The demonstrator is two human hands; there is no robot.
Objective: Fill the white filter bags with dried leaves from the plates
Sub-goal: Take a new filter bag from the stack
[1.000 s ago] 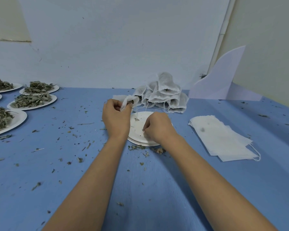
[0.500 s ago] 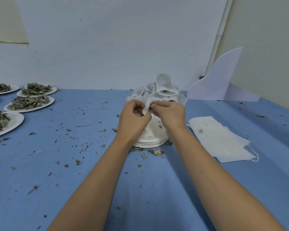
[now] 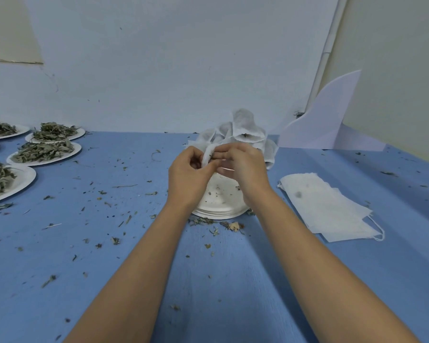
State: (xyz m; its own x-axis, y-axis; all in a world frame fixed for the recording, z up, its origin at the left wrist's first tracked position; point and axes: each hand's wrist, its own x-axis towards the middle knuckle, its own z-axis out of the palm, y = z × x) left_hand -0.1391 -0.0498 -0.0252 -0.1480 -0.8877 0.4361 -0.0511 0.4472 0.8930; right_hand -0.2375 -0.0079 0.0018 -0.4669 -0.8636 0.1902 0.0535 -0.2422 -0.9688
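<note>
filter bag (image 3: 206, 154) is up between both hands, just above the stack of used paper plates (image 3: 218, 209), mid-table. left hand (image 3: 187, 179) pinches the bag's near side; right hand (image 3: 248, 169) pinches at its mouth, fingertips curled in. Dark leaf bits show at the opening. Can't tell if I'm stuffing or closing; my read is this bag is about full

Progress, judged from the layout: the heap of filled bags (image 3: 243, 127) sits right behind my hands, so a good batch is done. The flat pile of unfilled filter bags (image 3: 325, 206) lies to my right, and the plates of dried leaves (image 3: 47, 151) at far left are heaped, so plenty is left

Room: the blue table (image 3: 208, 280) near me has only leaf crumbs (image 3: 124, 219), so there's free sweep for my forearms. Leaf plates are well apart from my hands, with two cut off by the left frame edge. wall (image 3: 159, 70) is close behind the heap, and a white board offcut (image 3: 330, 115) leans at back right
</note>
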